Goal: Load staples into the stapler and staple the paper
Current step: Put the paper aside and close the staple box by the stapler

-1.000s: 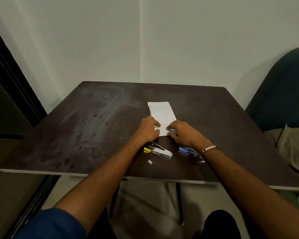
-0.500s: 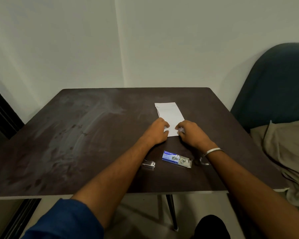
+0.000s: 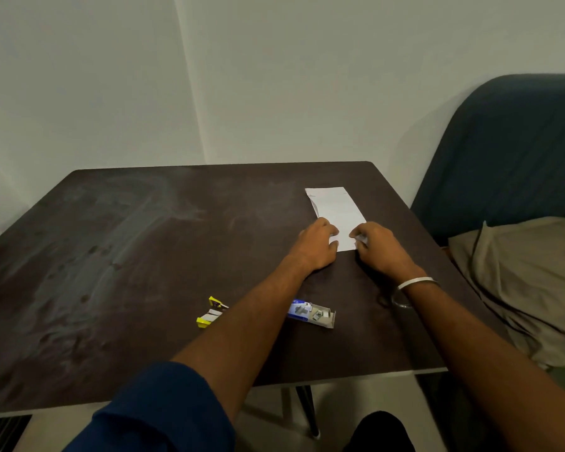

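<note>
Both busy at the near end of the folded paper (image 3: 338, 210), left hand (image 3: 317, 244) pressing it flat, right hand (image 3: 377, 247) maybe pinching the corner (can't tell), yellow stapler (image 3: 210, 313) and staple box (image 3: 312, 314) lying untouched by the left forearm, so loading probably next

Dark table (image 3: 118, 256) (smudged) in a pale-walled corner (image 3: 190, 93); teal chair (image 3: 509, 151) beside it.

dark table (image 3: 111, 256) | teal chair (image 3: 509, 151) | beige cloth (image 3: 519, 272) on seat
</note>
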